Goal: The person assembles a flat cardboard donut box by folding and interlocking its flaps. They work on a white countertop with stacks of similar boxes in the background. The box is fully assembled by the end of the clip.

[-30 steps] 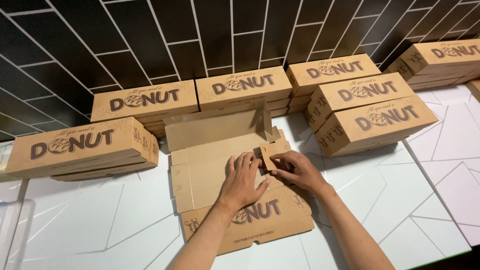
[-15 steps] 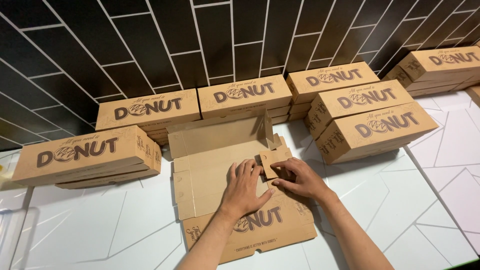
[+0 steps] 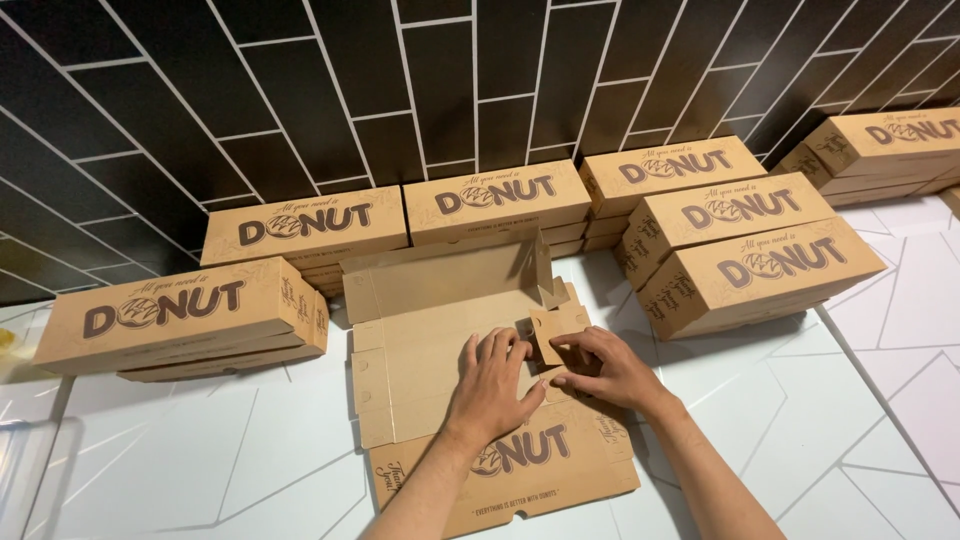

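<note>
A flat, unfolded brown cardboard box [image 3: 430, 350] lies on the white counter in front of me, its printed lid panel nearest me and a back flap partly raised. My left hand [image 3: 495, 385] presses down on the middle of the box with fingers spread. My right hand [image 3: 605, 368] pinches a small side flap [image 3: 555, 330] at the box's right edge and bends it upward.
Assembled long brown boxes stand around the work area: one at the left [image 3: 180, 315], two against the black tiled wall [image 3: 400, 215], a stack at the right [image 3: 750, 250], more at far right [image 3: 880, 145]. The white counter [image 3: 180, 460] has thin geometric lines.
The view shifted slightly downward and closer. My hands stay on the flat box; the right hand has lifted the small side flap a little more.
</note>
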